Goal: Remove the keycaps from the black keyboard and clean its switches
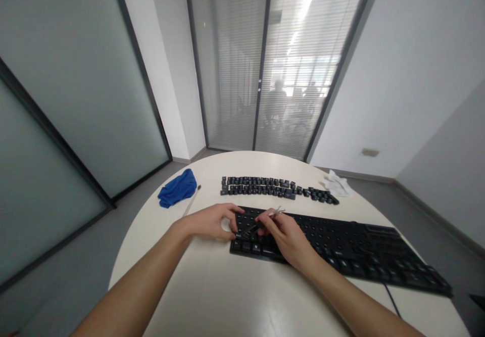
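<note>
A black keyboard (352, 248) lies on the round white table (212, 286), most of its keycaps taken off. My left hand (212, 222) rests curled at the keyboard's left end, fingertips touching its edge. My right hand (284, 236) is closed on a thin metal tool (261, 223), like tweezers or a key puller, whose tip points down at the left keys. Rows of removed black keycaps (276, 188) lie laid out on the table beyond the keyboard.
A blue cloth (178, 188) lies at the table's far left with a thin stick or brush (192, 200) beside it. Crumpled white tissue (338, 184) sits at the far right. The keyboard's cable (392, 301) runs off the near right edge. Glass partitions stand behind.
</note>
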### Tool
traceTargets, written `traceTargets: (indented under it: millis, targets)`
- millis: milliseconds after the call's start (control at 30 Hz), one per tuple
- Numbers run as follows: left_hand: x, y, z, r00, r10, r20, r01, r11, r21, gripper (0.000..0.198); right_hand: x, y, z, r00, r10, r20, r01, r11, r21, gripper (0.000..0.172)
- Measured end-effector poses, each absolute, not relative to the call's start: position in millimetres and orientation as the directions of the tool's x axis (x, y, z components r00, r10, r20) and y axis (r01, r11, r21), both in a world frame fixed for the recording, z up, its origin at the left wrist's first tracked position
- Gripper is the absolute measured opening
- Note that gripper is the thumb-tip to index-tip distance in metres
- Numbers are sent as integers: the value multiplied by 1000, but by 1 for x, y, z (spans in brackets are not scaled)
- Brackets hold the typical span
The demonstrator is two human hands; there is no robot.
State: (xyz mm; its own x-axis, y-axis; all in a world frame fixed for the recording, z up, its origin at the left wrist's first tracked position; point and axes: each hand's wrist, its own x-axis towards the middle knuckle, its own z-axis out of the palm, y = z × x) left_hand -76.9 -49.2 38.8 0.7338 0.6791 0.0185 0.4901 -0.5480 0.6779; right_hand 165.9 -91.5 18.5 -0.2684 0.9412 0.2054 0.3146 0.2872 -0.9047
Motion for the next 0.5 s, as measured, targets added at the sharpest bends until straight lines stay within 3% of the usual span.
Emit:
traceTargets:
  millis: [200,500]
  targets:
    - [-77,-48,38,735,677,37,486,-564,667,13,167,-89,22,-291,943,162,376,269,-887,33]
    - [-76,-52,40,723,691,31,515,-568,642,12,161,-96,30,-320,922,217,475,354,-806,30]
